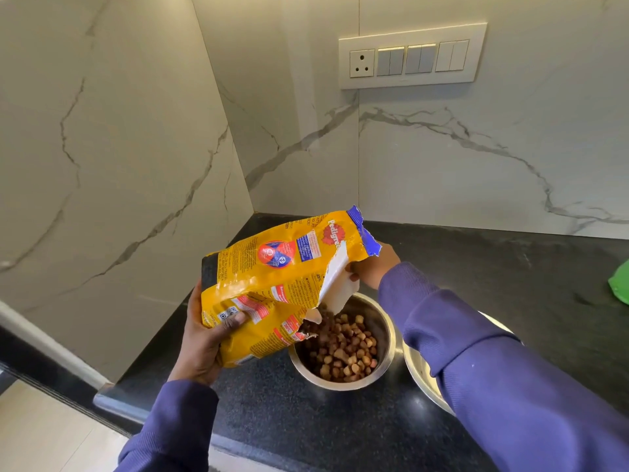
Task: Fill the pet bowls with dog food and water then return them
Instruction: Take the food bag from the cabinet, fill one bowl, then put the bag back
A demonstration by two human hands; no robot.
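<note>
A yellow dog food bag is tilted over a steel bowl on the black counter. Brown kibble falls from the torn mouth and covers the bowl's bottom. My left hand grips the bag's lower end from underneath, thumb across its front. My right hand pinches the torn top edge behind the opening. A second steel bowl stands right of the first, mostly hidden by my right sleeve; its contents cannot be seen.
The black granite counter sits in a corner of marble walls. A switch panel with a socket is on the back wall. A green object pokes in at the right edge. The counter's front edge runs at lower left.
</note>
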